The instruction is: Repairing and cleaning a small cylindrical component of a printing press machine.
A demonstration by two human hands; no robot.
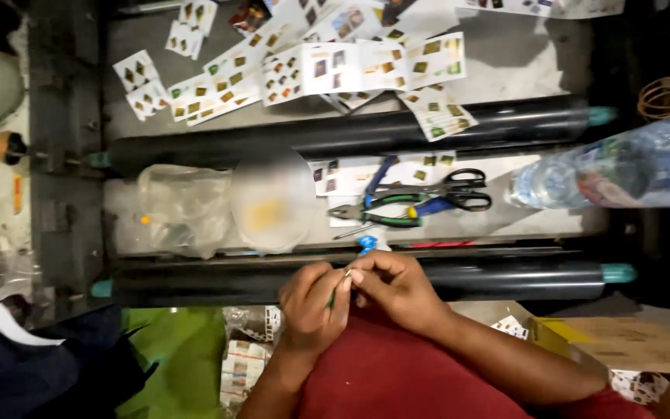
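Observation:
My left hand [310, 306] and my right hand [397, 289] meet over my red-clothed lap, just in front of a black roller [505, 277]. Both pinch a thin green wire-like piece [333, 295] between the fingertips; its far end is hidden by my fingers. A small blue bit [366, 244] lies on the bench just beyond my hands. Pliers with green handles [378, 213], blue-handled pliers [381, 177] and black scissors [463, 190] lie on the bench past the roller.
A second black roller [350, 132] crosses the bench farther back. Sheets of small printed stickers [312, 66] cover the far surface. A round translucent lid [273, 200] and a clear plastic bag [184, 206] sit left; a plastic bottle [622, 167] lies right. A cardboard box [630, 341] is by my right arm.

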